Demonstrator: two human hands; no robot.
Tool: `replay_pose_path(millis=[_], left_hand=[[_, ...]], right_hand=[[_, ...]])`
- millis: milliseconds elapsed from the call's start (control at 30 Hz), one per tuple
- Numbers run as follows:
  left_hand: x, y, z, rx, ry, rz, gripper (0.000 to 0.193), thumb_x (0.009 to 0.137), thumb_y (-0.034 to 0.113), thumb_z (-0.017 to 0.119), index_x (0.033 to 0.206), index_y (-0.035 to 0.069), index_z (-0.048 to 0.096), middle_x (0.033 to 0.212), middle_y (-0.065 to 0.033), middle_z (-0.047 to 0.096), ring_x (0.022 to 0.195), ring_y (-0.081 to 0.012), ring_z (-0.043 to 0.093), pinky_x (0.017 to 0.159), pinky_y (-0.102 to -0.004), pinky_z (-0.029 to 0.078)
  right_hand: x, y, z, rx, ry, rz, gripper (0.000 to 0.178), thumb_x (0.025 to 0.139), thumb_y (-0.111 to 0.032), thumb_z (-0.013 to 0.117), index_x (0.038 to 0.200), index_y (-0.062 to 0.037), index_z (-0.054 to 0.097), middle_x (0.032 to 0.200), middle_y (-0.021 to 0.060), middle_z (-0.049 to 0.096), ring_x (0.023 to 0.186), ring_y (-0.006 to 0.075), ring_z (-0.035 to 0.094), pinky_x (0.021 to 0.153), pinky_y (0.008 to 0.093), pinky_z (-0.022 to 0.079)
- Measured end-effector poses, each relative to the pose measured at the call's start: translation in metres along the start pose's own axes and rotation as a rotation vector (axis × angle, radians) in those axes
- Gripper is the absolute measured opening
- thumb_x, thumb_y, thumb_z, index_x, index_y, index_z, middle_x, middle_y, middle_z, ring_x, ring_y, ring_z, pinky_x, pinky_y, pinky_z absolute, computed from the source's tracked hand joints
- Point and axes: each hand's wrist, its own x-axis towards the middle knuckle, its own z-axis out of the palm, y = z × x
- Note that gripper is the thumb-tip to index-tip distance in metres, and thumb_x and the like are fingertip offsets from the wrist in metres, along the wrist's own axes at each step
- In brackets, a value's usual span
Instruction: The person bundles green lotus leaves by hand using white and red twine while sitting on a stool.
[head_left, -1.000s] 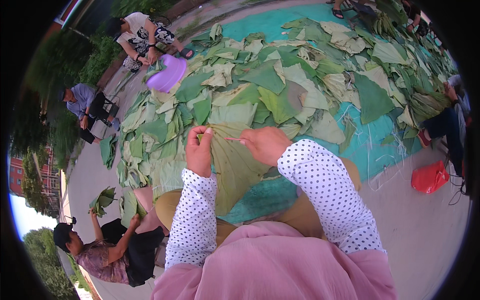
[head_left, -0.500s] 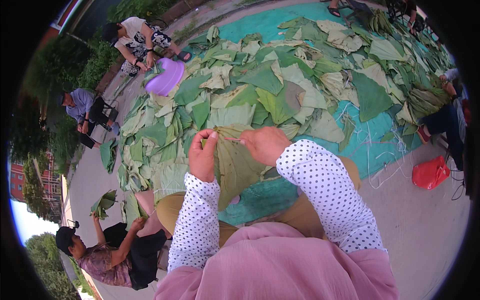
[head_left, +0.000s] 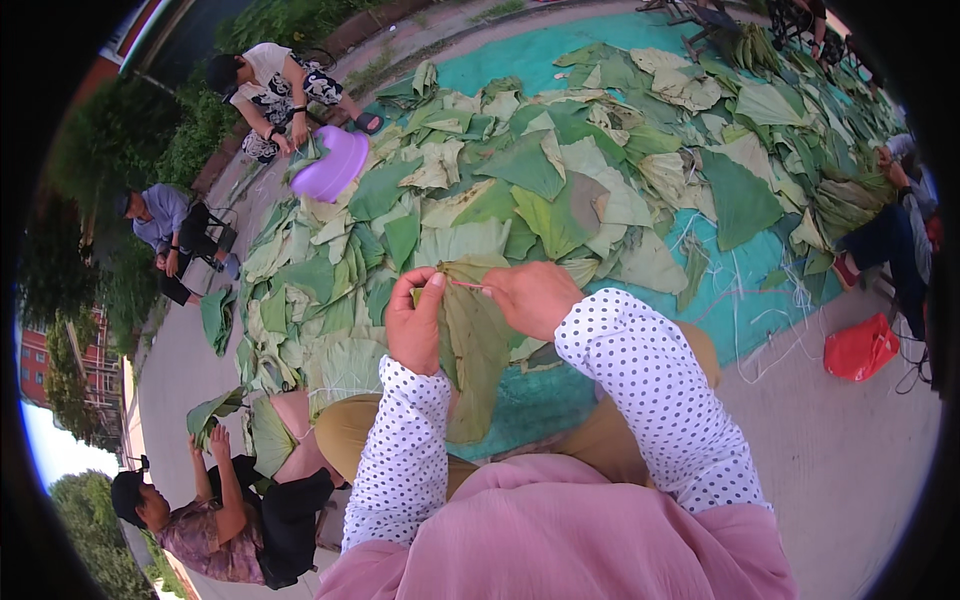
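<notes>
My left hand [head_left: 413, 322] is closed, thumb and fingers pinching the top edge of a large dried green leaf [head_left: 472, 355]. The leaf hangs folded between my hands, in front of my lap. A short, thin pink length [head_left: 466, 285] runs straight across from the leaf's edge to my right hand [head_left: 538, 300]. The fingertips of that hand are closed on its right end. Whether it is a stiff stick or a taut string I cannot tell. Below and beyond my hands spreads a wide heap of similar large leaves [head_left: 530, 165].
Under the heap lies a teal sheet [head_left: 745, 280] with loose white strings [head_left: 738, 325] on its right. A red bag [head_left: 862, 347] sits on the pavement. A purple basin [head_left: 332, 165] stands beside a seated person [head_left: 275, 90]. Other people sit around, one nearby [head_left: 215, 520] handling leaves.
My hands have shifted slightly right and down, keeping their grips. The leaf has swung to hang narrower. The person at lower left has brought both hands together at a leaf.
</notes>
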Motion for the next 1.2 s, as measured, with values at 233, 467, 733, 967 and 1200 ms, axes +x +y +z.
replay_pose_path(millis=[233, 467, 733, 967, 1200], left_hand=[[-0.011, -0.001, 0.017, -0.009, -0.04, 0.024, 0.02, 0.089, 0.011, 0.067, 0.108, 0.005, 0.062, 0.099, -0.0006, 0.059, 0.094, -0.0071, 0.051, 0.085, -0.0227, 0.04], [0.008, -0.023, 0.033, 0.012, -0.175, -0.06, 0.014, 0.088, 0.009, 0.068, 0.1, 0.006, 0.061, 0.096, 0.0007, 0.058, 0.089, -0.0088, 0.052, 0.083, -0.0229, 0.041], [0.017, -0.014, 0.032, 0.077, -0.269, -0.077, 0.01, 0.091, 0.013, 0.065, 0.096, 0.008, 0.058, 0.091, 0.0004, 0.06, 0.078, -0.0081, 0.054, 0.07, -0.0223, 0.045], [0.02, 0.016, 0.013, -0.059, -0.014, 0.062, 0.015, 0.09, 0.018, 0.069, 0.092, 0.007, 0.059, 0.084, 0.001, 0.059, 0.074, -0.0086, 0.053, 0.069, -0.0221, 0.045], [0.024, 0.017, -0.018, -0.101, 0.002, 0.159, 0.016, 0.091, 0.019, 0.067, 0.097, 0.007, 0.058, 0.087, -0.0008, 0.061, 0.079, -0.0097, 0.055, 0.074, -0.0237, 0.045]], right_hand=[[-0.003, 0.002, -0.003, 0.101, 0.066, 0.053, 0.025, 0.092, -0.026, 0.056, 0.096, -0.0015, 0.055, 0.081, 0.0199, 0.065, 0.075, 0.0387, 0.063, 0.068, 0.0476, 0.049], [-0.01, 0.024, -0.014, 0.045, -0.055, 0.126, 0.039, 0.087, -0.032, 0.062, 0.105, 0.0, 0.049, 0.089, 0.0181, 0.067, 0.082, 0.0373, 0.065, 0.074, 0.0449, 0.051], [0.006, 0.03, -0.008, 0.117, 0.123, -0.144, 0.049, 0.078, -0.03, 0.073, 0.116, -0.0062, 0.054, 0.112, 0.0142, 0.049, 0.103, 0.0333, 0.056, 0.085, 0.0424, 0.048], [-0.023, 0.07, -0.041, 0.062, 0.08, -0.1, 0.039, 0.081, -0.016, 0.07, 0.116, -0.0075, 0.054, 0.116, 0.0135, 0.051, 0.109, 0.0342, 0.052, 0.091, 0.0422, 0.044], [-0.063, 0.167, -0.076, -0.169, 0.222, 0.26, 0.029, 0.084, -0.012, 0.067, 0.111, -0.0078, 0.057, 0.109, 0.0131, 0.056, 0.101, 0.0332, 0.058, 0.085, 0.0405, 0.048]])
